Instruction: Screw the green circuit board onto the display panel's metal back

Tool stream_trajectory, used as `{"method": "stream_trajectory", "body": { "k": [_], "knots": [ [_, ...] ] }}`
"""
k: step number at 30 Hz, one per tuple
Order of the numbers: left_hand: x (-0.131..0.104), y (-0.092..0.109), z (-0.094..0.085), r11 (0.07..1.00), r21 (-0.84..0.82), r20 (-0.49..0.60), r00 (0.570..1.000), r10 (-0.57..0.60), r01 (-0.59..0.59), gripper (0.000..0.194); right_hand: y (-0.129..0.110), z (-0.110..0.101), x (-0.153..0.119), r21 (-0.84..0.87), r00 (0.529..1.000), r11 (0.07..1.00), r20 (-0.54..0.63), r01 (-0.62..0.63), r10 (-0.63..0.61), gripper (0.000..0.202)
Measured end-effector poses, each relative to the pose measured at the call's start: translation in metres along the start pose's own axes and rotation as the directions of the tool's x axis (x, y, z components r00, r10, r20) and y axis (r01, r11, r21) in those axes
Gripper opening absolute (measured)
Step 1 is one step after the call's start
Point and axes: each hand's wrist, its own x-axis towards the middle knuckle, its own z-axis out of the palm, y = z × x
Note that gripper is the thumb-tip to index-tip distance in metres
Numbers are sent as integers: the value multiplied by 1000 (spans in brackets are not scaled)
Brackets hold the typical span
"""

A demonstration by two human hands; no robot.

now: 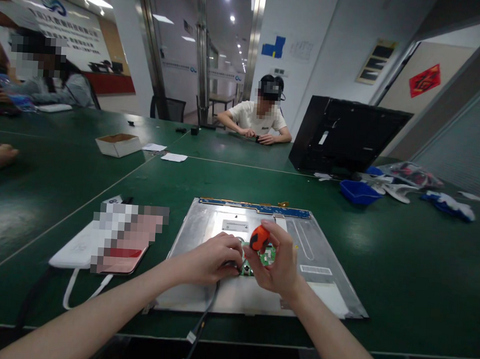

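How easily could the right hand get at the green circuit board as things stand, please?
Probably quite easily: the right hand, holding an orange tool, is right at the green circuit board, though the left hand, close by, might crowd it slightly.

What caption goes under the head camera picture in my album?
Right hand grips an orange-and-black handle over a green circuit board on a silver panel, left hand close by.

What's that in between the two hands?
Between the left hand and the right hand, the head view shows part of a green circuit board on the metal panel, with the right hand's orange handle over it.
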Motion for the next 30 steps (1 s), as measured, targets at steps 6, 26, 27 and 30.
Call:
{"method": "stream_trajectory", "body": {
  "k": [6,26,27,30],
  "knots": [
    [0,-1,1,1000,-20,6,1000,-10,10,9,0,2,0,-40,1000,999,15,-7,8,51],
    [1,0,1,998,-60,-6,1000,15,-15,14,2,1,-2,68,996,996,77,-56,51,57],
    [1,0,1,998,-63,-9,1000,15,-16,13,1,2,-2,70,996,996,74,-56,51,57],
    [1,0,1,998,-67,-23,1000,17,-19,14,1,2,-2,58,997,997,58,-48,44,57]
  ]
}}
